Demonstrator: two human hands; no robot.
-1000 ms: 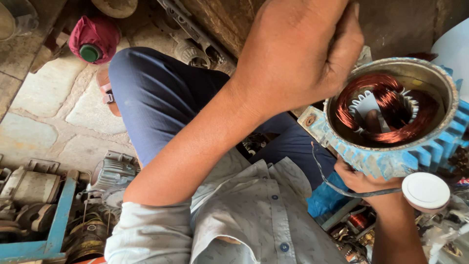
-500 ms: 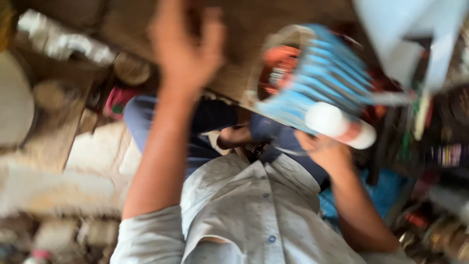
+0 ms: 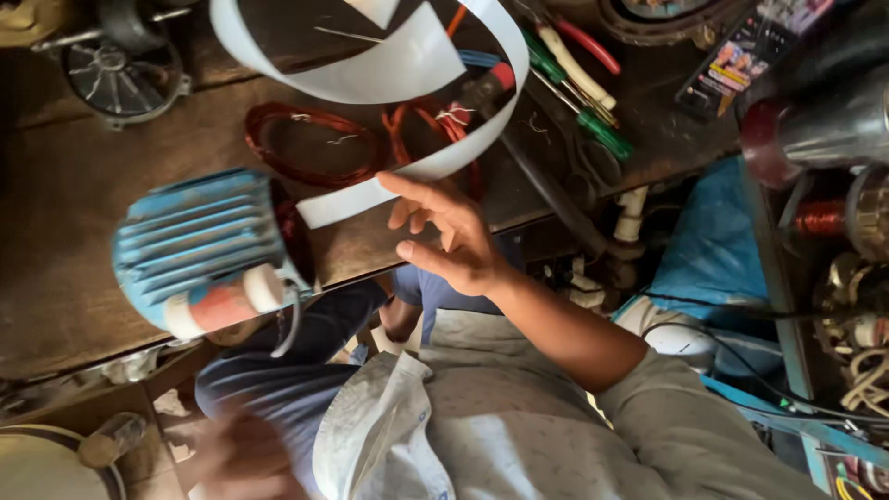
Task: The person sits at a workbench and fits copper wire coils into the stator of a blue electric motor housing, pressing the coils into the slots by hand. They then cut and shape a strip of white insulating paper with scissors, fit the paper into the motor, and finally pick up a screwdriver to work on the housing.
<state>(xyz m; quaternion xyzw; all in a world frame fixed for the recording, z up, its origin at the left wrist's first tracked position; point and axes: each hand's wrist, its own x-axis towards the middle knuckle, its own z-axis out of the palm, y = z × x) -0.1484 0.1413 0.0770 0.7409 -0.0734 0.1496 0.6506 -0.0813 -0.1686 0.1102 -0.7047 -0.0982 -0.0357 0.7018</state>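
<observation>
My right hand (image 3: 449, 236) reaches out over my lap with its fingers spread, the fingertips at the lower end of a long curled white strip (image 3: 417, 65) that arcs up over the wooden bench (image 3: 83, 231). It grips nothing. A blue ribbed motor housing (image 3: 199, 245) with a white and red roll (image 3: 231, 301) against it sits at the left, by my knee. Low at the left edge my left hand (image 3: 241, 454) is a blur, and I cannot make out its fingers or whether it holds anything.
Coils of copper wire (image 3: 310, 143) lie on the bench behind the strip. Green-handled screwdrivers (image 3: 597, 125) and red-handled pliers (image 3: 588, 46) lie at the back right. A round metal fan part (image 3: 120, 74) sits top left. Blue sheeting (image 3: 713, 250) and a copper spool (image 3: 820, 218) crowd the right.
The view has swung toward the bench. The motor housing has gone from in front of me to my left. My right hand has left its underside and now reaches toward the white strip.
</observation>
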